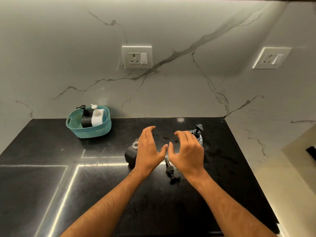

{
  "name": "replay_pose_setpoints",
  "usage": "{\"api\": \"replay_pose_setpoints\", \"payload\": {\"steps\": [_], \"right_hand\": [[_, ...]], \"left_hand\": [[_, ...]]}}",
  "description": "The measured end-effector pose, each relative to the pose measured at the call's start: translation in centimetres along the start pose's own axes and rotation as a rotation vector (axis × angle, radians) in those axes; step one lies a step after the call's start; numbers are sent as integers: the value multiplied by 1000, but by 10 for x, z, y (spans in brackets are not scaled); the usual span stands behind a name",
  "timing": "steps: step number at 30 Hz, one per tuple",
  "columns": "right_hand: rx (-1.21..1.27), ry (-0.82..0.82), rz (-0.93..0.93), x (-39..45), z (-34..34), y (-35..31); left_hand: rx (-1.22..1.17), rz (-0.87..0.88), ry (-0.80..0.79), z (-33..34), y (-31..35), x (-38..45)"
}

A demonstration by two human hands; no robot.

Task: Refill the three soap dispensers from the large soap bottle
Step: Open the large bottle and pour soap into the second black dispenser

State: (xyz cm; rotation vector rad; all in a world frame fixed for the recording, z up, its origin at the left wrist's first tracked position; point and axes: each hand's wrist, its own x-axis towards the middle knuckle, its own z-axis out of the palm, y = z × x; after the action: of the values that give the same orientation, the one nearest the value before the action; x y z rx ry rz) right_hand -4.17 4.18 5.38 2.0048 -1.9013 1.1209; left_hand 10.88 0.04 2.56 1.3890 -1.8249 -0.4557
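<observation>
Both hands hover over the black bench [51, 194], thumbs nearly touching. The left hand [148, 147] has its fingers spread and loosely bent, holding nothing; the right hand [187, 152] is the same, empty. Under the left hand stands a black dispenser [130, 154] with its neck uncapped. Its pump [171, 171] lies flat on the bench between the wrists. Beyond the right hand stands a clear bottle with a black pump [198, 132]. Far left, a teal basket [89, 130] against the marble wall holds a black dispenser with pump [85, 119] and a white one [96, 118] side by side.
</observation>
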Motion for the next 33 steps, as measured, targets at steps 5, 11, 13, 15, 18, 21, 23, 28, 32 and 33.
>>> {"api": "replay_pose_setpoints", "payload": {"steps": [5,11,13,15,18,21,23,28,32,33], "right_hand": [[-5,105,34,12,-26,19],[42,187,95,13,-45,43],[65,205,110,12,-49,50],[91,213,127,12,-49,56],[147,203,152,11,-44,64],[241,205,175,9,-38,69],[306,202,219,8,-35,73],[378,139,291,8,-27,83],[379,97,278,10,-21,86],[371,92,278,11,-20,86]], "left_hand": [[-53,30,-53,27,27,7],[-109,52,-150,57,47,11],[-128,50,-186,63,50,12],[-133,50,-219,69,51,12],[-129,53,-247,75,51,12],[-144,47,-265,79,53,12],[-161,48,-276,80,54,11],[-186,64,-298,81,55,11],[-208,85,-304,84,53,11],[-210,93,-306,84,53,11]]}}
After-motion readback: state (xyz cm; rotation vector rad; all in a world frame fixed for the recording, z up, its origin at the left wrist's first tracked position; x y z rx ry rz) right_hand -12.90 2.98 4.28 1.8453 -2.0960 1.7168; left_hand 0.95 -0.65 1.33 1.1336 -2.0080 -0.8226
